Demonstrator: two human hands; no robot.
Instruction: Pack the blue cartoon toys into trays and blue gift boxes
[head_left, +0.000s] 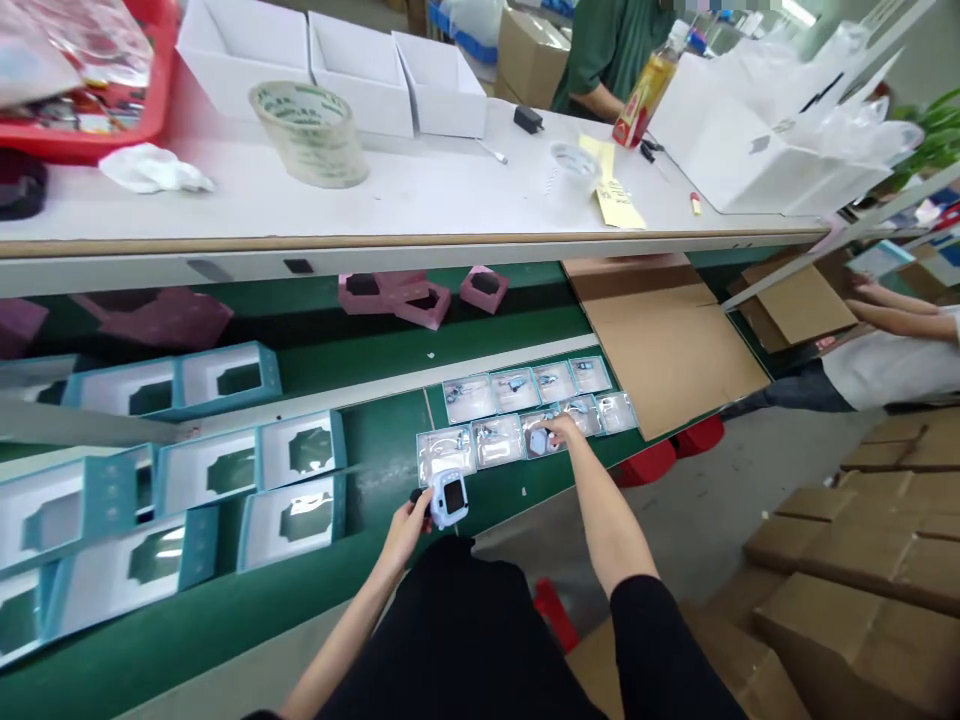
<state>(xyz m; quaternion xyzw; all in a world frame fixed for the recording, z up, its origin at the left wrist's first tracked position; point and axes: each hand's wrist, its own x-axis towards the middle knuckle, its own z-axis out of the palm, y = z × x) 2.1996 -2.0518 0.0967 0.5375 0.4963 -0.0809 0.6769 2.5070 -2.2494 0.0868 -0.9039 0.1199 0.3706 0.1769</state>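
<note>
Left grip (409, 532) clenched on a pale blue watch-shaped device (452, 498) at lower centre of frame; right grip (559, 432) touching a clear plastic tray (541, 438) on the green conveyor belt (379, 480), closure unclear.

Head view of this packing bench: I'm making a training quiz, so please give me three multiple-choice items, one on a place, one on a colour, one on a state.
1. Where is the clear tape roll?
A) on the green belt
B) on the white shelf
C) in a hand

2. What colour are the edges of the open boxes?
A) red
B) black
C) teal

3. What is the left hand doing?
A) gripping a light-blue device
B) hanging empty
C) resting on cardboard

Answers: B, it stands on the shelf; C, the rims show teal; A, its fingers wrap the device.
</note>
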